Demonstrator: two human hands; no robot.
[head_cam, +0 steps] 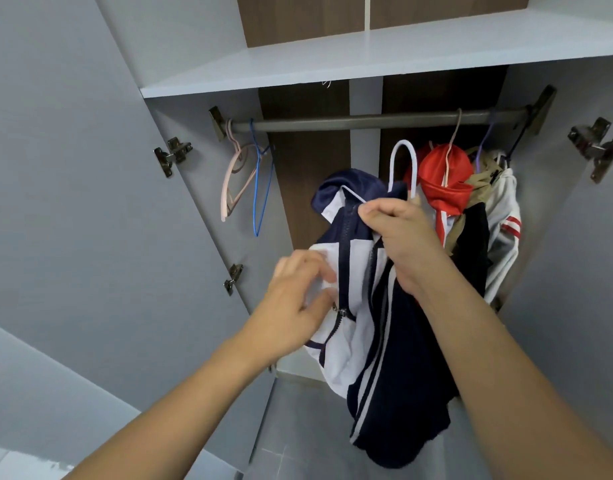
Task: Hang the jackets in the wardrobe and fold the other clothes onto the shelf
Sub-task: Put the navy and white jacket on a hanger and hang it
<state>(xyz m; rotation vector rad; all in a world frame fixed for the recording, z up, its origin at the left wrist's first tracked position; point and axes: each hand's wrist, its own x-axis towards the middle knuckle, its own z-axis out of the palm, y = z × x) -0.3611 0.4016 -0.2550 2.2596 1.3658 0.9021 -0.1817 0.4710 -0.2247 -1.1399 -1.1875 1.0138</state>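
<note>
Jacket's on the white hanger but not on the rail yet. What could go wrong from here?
The navy and white jacket looks bunched and unzipped on the white hanger, so it may slip off as the right hand lifts it. The rail is crowded on the right by the red jacket, so the hook may snag there.

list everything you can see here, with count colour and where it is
navy and white jacket: 1, navy with white panels and stripes, held in front of the open wardrobe
white hanger: 1, white, inside that jacket, hook below the rail
rail: 1, grey-brown, across the wardrobe under the shelf
shelf: 1, pale grey, above the rail
empty hangers: 2, pink and blue, left end of rail
hung clothes: several, red, tan, black, white with red stripes, right end of rail
left hand: 1, pinching the jacket's white front
right hand: 1, gripping the jacket at the hanger
</note>
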